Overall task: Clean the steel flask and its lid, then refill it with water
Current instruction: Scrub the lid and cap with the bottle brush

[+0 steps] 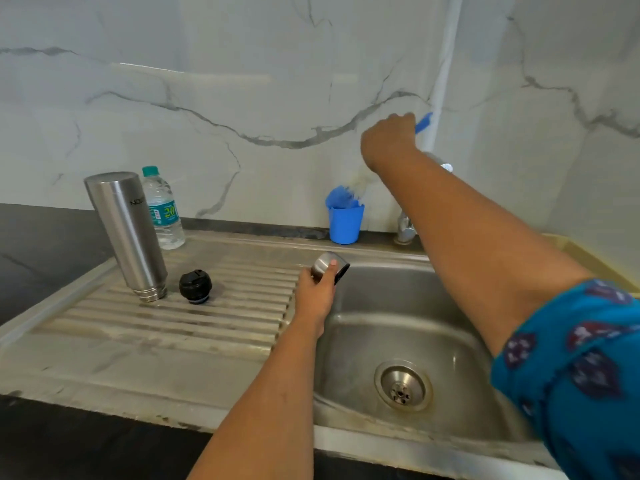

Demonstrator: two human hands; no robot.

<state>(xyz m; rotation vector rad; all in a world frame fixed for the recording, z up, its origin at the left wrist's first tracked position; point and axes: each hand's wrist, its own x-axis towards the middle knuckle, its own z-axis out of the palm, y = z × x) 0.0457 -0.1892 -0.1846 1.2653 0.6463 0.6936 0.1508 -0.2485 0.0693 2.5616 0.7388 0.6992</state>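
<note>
Steel flask [125, 233] stood upside down on the ribbed drainboard [180, 317], mouth threads on the ridges, body tilted left at the top. Black inner stopper [195, 286] sat just beside it on the same ridges, not touching. Behind the flask, a clear plastic water bottle [162, 207] with a green cap stood at the back edge of the drainboard, against the marble wall [242, 81].

Left hand [317, 292] was at the sink's left rim, fingers curled round the steel cap lid [329, 266] — thumb visible across its side, the lid's open dark end facing right over the basin [398, 323]. I saw a firm grip, lid off the flask and well apart from it.

Right hand [389, 140] was raised near the wall above the tap, fist closed on a blue brush handle [424, 122]; the handle end poked out past the knuckles. The brush's lower part was motion-blurred, so I couldn't tell where the bristles were. Blue cup holder [345, 223] stood on the back ledge, something blue and blurred sticking out of its top.

Tap [404, 230] was mostly hidden behind the right forearm — only its base showed. Basin looked wet around the drain [401, 386]. Patterned teal sleeve [581, 368] sat at right.
</note>
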